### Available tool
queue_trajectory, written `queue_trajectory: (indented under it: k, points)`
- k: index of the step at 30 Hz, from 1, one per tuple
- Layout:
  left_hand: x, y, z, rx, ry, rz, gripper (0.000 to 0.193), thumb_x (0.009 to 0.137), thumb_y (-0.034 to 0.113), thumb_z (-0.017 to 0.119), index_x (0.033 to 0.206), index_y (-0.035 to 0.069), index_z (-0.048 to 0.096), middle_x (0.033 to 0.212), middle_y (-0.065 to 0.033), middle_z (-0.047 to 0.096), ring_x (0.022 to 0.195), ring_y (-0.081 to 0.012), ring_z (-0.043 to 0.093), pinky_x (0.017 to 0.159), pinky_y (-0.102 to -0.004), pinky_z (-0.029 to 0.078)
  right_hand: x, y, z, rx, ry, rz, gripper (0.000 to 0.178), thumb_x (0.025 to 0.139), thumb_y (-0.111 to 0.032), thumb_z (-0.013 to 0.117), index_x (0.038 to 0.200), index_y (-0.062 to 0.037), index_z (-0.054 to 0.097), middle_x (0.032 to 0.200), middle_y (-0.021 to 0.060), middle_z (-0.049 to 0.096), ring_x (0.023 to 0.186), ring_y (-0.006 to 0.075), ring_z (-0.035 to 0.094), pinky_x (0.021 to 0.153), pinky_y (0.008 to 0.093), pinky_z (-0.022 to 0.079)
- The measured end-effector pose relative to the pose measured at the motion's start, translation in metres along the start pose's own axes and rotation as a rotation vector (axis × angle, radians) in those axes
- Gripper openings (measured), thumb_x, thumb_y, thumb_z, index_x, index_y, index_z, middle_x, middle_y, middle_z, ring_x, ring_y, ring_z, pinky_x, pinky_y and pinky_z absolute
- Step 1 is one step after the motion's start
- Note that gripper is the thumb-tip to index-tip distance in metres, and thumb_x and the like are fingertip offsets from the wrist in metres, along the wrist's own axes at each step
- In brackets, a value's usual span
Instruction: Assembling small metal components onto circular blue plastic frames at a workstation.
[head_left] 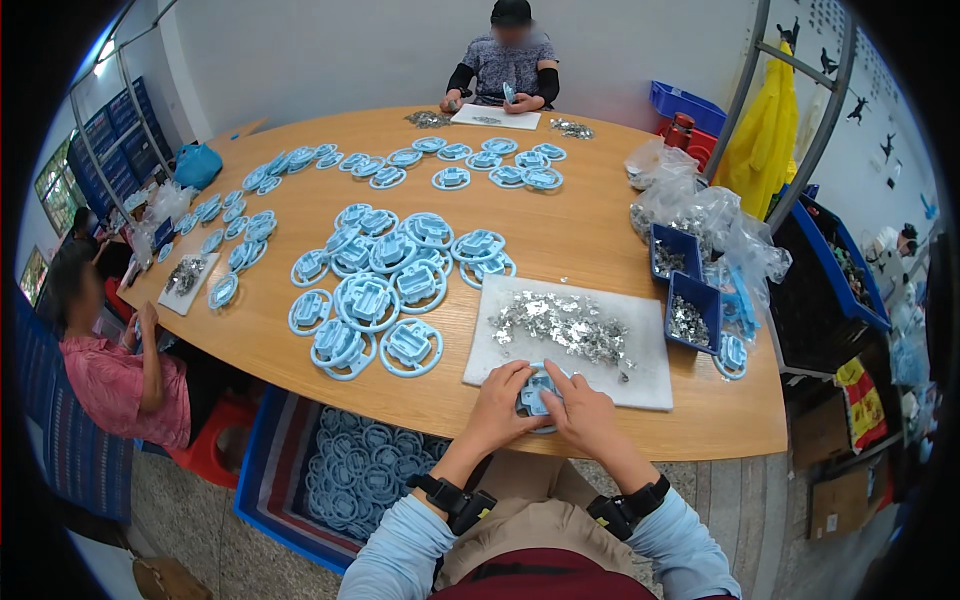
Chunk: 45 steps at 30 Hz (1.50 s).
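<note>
Both hands are at the table's near edge, closed around one round light blue plastic part (535, 392). My left hand (496, 402) grips its left side. On the opposite side my right hand (584, 408) holds it, with fingers across the top. Fingers cover much of the part. Just beyond lies a white board (645, 370) with a scattered heap of small shiny metal pieces (570, 325). A pile of matching light blue parts (395, 250), ring-shaped with a raised centre, spreads to the left of the board.
Two dark blue bins (692, 340) of metal pieces stand right of the board, near clear plastic bags (690, 200). Below the table's left edge, a blue crate (300, 540) holds many blue parts. Co-workers sit at the far side (510, 70) and left (130, 380).
</note>
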<state>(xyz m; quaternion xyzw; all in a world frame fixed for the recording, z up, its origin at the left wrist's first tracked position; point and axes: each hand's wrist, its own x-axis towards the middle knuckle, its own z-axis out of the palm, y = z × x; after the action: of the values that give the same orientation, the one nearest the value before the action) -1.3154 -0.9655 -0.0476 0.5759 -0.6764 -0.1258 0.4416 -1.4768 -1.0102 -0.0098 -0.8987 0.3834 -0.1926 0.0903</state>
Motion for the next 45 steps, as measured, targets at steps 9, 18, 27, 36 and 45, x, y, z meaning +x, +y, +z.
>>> queue_trajectory:
  k: [9,18,27,36,45]
  points:
    - [0.003,0.005,0.002,0.058,0.004,-0.021,0.064,0.058,0.025,0.079,0.113,0.004,0.054,0.117,-0.0137,0.048,0.106,-0.0332,0.046,0.091,-0.041,0.039,-0.016,-0.005,0.011,-0.034,-0.048,0.042,0.052,0.078,-0.011,0.055,0.129,-0.0171,0.046,0.087,0.0124,0.055,0.072,0.0297,0.061,0.059,0.0391,0.05]
    - [0.003,0.007,0.002,0.06,0.009,-0.045,0.063,0.057,0.024,0.08,0.111,0.004,0.055,0.115,-0.0125,0.049,0.106,-0.0322,0.047,0.09,-0.0403,0.04,-0.015,-0.005,0.01,-0.069,-0.104,0.012,0.048,0.077,-0.01,0.056,0.125,-0.0085,0.048,0.087,0.0173,0.06,0.071,0.0298,0.063,0.059,0.038,0.05]
    - [0.002,0.0,0.005,0.07,0.013,-0.031,0.061,0.056,0.021,0.079,0.11,0.004,0.055,0.115,-0.0135,0.049,0.105,-0.0329,0.047,0.09,-0.041,0.039,-0.006,-0.016,0.003,-0.106,-0.131,-0.044,0.045,0.077,-0.006,0.054,0.121,0.0028,0.047,0.079,0.0197,0.061,0.066,0.0303,0.063,0.055,0.0366,0.051]
    - [0.002,0.003,0.004,0.053,0.025,-0.03,0.06,0.056,0.018,0.079,0.109,0.002,0.056,0.116,-0.0147,0.05,0.107,-0.0329,0.047,0.092,-0.04,0.039,-0.004,-0.002,0.012,-0.127,-0.164,-0.027,0.043,0.078,-0.007,0.054,0.121,-0.0028,0.051,0.077,0.0173,0.061,0.064,0.0309,0.062,0.057,0.0405,0.05]
    - [-0.018,0.03,-0.004,-0.327,0.034,-0.189,0.07,0.063,0.03,0.082,0.116,-0.001,0.049,0.117,-0.0134,0.05,0.105,-0.0235,0.054,0.083,-0.0343,0.047,-0.018,0.033,0.014,1.117,-0.002,0.383,0.031,0.083,-0.003,0.056,0.113,0.0046,0.055,0.079,0.0054,0.064,0.065,0.0057,0.056,0.056,0.0219,0.045]
